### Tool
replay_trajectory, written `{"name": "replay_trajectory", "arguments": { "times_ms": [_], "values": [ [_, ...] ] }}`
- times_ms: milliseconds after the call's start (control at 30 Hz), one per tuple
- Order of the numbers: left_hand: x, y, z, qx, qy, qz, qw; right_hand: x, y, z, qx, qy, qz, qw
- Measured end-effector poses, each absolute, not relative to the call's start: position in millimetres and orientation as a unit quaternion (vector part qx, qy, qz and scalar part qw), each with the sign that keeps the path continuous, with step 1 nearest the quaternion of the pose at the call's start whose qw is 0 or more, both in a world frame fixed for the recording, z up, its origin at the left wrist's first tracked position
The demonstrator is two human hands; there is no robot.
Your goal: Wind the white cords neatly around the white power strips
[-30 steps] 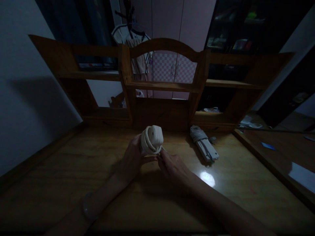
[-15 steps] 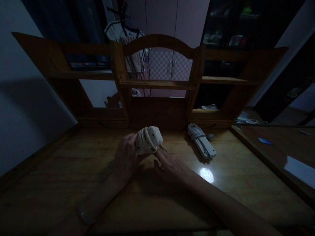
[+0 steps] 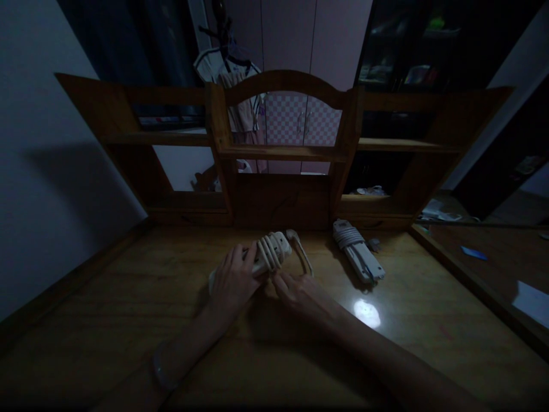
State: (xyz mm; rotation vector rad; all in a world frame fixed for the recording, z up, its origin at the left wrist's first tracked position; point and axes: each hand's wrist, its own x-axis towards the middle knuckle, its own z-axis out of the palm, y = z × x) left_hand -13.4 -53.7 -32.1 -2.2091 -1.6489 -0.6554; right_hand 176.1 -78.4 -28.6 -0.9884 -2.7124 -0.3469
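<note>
A white power strip (image 3: 259, 266) lies tilted on the wooden desk, its cord (image 3: 269, 253) wound in several turns round its far end. My left hand (image 3: 235, 277) is wrapped over the strip's near half and grips it. At the strip's lower right edge, my right hand (image 3: 302, 293) has its fingers closed on the cord, close to the windings. The exact hold of those fingertips is partly hidden. Beyond my right hand, the plug (image 3: 293, 234) rests on the desk, with a loose length of cord curving back from it.
A second power strip (image 3: 359, 252) with a wrapped cord lies to the right, its plug (image 3: 374, 245) beside it. A wooden shelf unit (image 3: 283, 151) stands along the desk's back. Further right, a blue card (image 3: 474, 253) and white paper (image 3: 532, 302) lie on another surface.
The power strip has come down from a raised, tilted hold to lie lower towards the desk. Its plug and loose cord now show beyond my right hand. My right fingers have closed more.
</note>
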Motion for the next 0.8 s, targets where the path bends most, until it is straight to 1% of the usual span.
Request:
{"name": "replay_trajectory", "arguments": {
  "times_ms": [200, 467, 633, 800],
  "values": [
    [-16, -48, -37, -0.791, -0.55, -0.243, 0.114, 179, -79, -30, -0.354, -0.918, -0.11, 0.138],
    [-26, -42, -35, -0.842, -0.451, -0.274, 0.115, 175, -86, -25, -0.328, -0.923, -0.114, 0.164],
    [-25, -46, -37, -0.83, -0.464, -0.285, 0.122, 177, -87, -25, -0.33, -0.922, -0.109, 0.172],
    [-19, -51, -34, -0.841, -0.465, -0.263, 0.087, 179, -87, -27, -0.343, -0.922, -0.08, 0.16]
  ]
}}
